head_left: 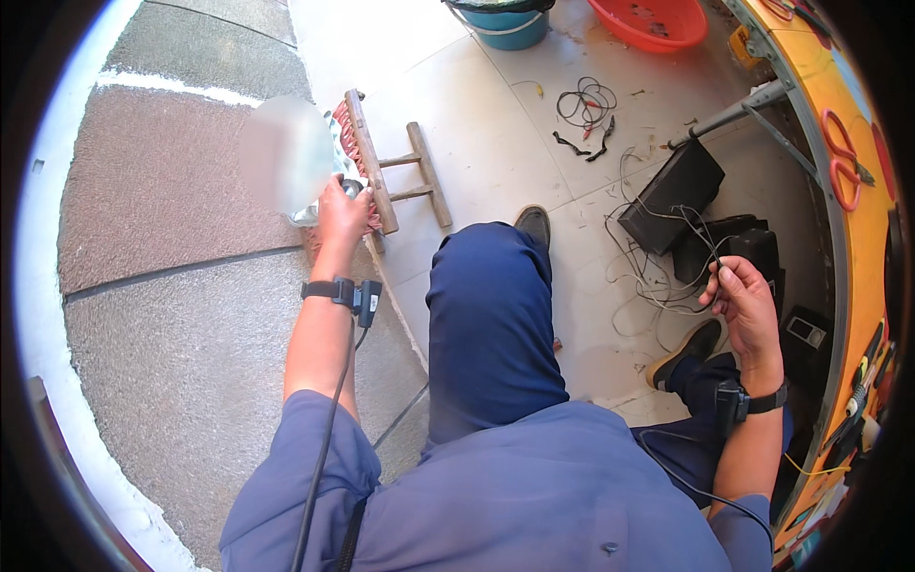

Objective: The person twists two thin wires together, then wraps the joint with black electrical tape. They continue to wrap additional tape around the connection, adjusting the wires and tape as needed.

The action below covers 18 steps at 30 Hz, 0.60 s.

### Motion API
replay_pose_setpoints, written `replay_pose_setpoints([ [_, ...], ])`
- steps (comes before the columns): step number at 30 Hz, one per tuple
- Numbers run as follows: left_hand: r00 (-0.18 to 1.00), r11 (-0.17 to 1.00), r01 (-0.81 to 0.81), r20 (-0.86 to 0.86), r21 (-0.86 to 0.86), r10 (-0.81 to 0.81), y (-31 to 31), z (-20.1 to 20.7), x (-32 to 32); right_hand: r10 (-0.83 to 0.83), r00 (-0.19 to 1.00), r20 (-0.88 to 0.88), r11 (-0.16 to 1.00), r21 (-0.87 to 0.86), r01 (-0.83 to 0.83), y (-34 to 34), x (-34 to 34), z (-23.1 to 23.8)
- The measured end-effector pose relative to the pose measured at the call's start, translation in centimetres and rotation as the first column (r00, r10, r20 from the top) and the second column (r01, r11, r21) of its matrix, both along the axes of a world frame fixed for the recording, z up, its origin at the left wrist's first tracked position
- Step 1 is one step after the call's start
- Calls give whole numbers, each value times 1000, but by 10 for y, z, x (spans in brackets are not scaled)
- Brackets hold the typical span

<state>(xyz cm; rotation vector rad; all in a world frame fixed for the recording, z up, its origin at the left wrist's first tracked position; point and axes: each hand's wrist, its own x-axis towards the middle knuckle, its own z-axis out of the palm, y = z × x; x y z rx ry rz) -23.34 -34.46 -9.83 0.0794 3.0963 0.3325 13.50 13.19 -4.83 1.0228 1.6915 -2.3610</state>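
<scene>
My right hand (743, 300) is closed in a pinch on thin dark cables (710, 250). These run down to black box-shaped devices (675, 197) on the floor, which look like speakers. On the left, my left hand (341, 210) reaches to a wooden folding stool (372, 157) with a red woven seat. Its fingers are closed round a small dark, rounded object (352, 188) that I cannot make out. Pale, crumpled material (307, 214) lies by this hand on the stool, partly hidden by a blurred patch.
An orange workbench (863, 257) with red-handled scissors (841, 162) and other tools runs along the right. At the back stand a blue bucket (515, 27) and a red basin (653, 21). Loose cables (586, 103) lie on the tiled floor. My knee (491, 315) is between my hands.
</scene>
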Motion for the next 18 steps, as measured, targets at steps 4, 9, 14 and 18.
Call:
replay_pose_setpoints([
  [4, 997, 998, 53, -54, -29, -54, 2, -10, -11, -7, 1000, 29, 1000, -6, 7, -2, -7, -2],
  [9, 992, 997, 80, -99, 0, -79, -3, -23, -9, -5, 999, 33, 1000, -18, 5, -3, -11, -3],
  [14, 955, 993, 114, -273, -26, -117, -25, -34, 12, 13, 1000, 24, 1000, -2, -13, -3, -12, -2],
  [18, 975, 997, 11, -219, -73, -27, -36, -40, 24, 23, 1000, 6, 1000, -6, -23, -5, -12, -1],
])
